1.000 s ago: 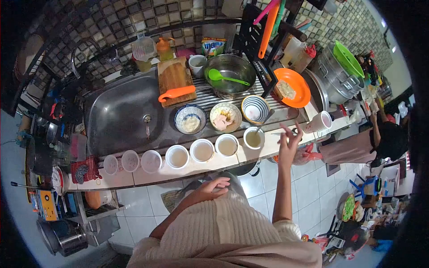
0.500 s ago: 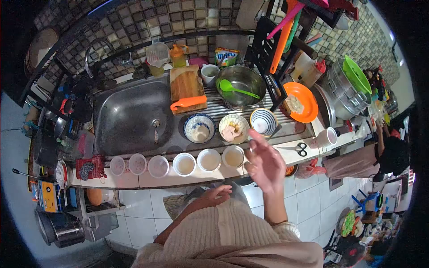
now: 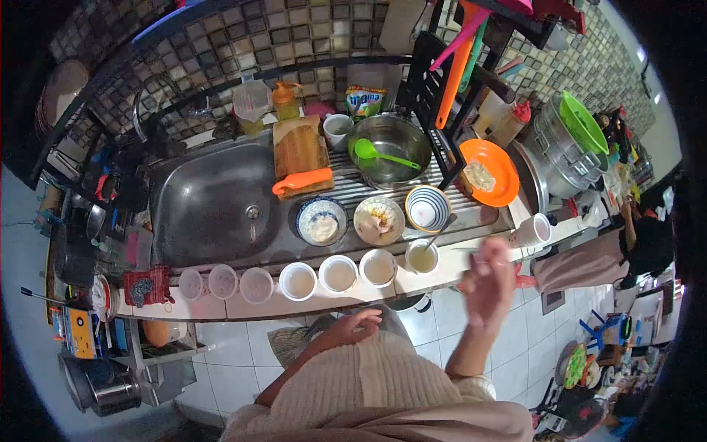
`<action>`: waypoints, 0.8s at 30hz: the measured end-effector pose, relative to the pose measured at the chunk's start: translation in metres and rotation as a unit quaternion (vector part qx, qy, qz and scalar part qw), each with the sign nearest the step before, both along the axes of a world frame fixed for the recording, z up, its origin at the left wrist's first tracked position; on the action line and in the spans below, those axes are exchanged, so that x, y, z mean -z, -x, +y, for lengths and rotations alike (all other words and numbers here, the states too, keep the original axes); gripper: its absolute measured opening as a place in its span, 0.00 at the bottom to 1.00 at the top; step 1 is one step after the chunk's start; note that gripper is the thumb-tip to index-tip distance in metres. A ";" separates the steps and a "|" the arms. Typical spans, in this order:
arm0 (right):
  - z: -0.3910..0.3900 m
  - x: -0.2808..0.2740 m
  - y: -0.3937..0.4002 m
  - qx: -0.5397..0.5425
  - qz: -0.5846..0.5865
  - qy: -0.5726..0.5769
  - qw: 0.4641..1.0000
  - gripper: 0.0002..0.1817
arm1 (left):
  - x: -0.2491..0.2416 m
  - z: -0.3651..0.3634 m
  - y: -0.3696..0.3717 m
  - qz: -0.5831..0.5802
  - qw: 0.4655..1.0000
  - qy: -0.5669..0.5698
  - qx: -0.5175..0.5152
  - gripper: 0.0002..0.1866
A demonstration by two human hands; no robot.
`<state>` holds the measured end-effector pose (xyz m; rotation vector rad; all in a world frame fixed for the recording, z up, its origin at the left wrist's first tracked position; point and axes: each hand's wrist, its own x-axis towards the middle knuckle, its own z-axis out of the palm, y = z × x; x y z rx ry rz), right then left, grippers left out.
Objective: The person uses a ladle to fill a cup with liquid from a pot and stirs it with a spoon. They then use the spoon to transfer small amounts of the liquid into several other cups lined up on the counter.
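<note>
My right hand (image 3: 488, 283), blurred by motion, is over the front counter edge where the scissors (image 3: 465, 249) lie; it hides most of them, and I cannot tell whether the fingers hold them. My left hand (image 3: 359, 324) hangs before my body, fingers loosely extended, with nothing in it. A white cup (image 3: 422, 258) of yellowish liquid with a spoon in it stands left of my right hand. Further left come white cups (image 3: 339, 275) of pale liquid and clear cups (image 3: 223, 281). Behind them are a blue-patterned bowl (image 3: 321, 221), a patterned bowl (image 3: 379, 221) with pinkish contents and a striped bowl (image 3: 428, 209).
A sink (image 3: 199, 210) is at left, a cutting board (image 3: 300, 151) with an orange-handled tool beside it. The metal pot (image 3: 390, 166) holds a green ladle. An orange plate (image 3: 501, 173) and stacked cups (image 3: 532, 231) stand at right. Another person (image 3: 589, 258) is further right.
My right hand has moved right, from beside the row of cups to over the scissors, uncovering the cup with the spoon. My left hand stays where it was. The view has shifted slightly.
</note>
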<state>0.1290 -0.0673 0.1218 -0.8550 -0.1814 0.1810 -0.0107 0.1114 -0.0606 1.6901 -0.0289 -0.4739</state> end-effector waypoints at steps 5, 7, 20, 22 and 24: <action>-0.041 0.000 -0.050 0.223 -0.126 0.171 0.951 0.06 | 0.004 -0.008 -0.008 -0.029 0.999 0.026 -0.012 0.24; -0.049 0.017 -0.075 0.164 -0.087 0.283 0.941 0.04 | 0.002 -0.011 -0.016 -0.027 0.999 0.037 -0.017 0.24; 0.105 0.094 -0.267 -0.164 -0.466 0.585 0.642 0.07 | -0.001 -0.050 -0.048 -0.054 0.995 0.028 -0.085 0.26; 0.125 0.113 -0.284 -0.144 -0.454 0.679 0.558 0.07 | 0.004 -0.053 -0.049 -0.049 0.988 0.081 -0.119 0.26; 0.138 0.124 -0.292 -0.107 -0.454 0.693 0.550 0.06 | 0.002 -0.054 -0.051 -0.030 0.990 0.055 -0.129 0.26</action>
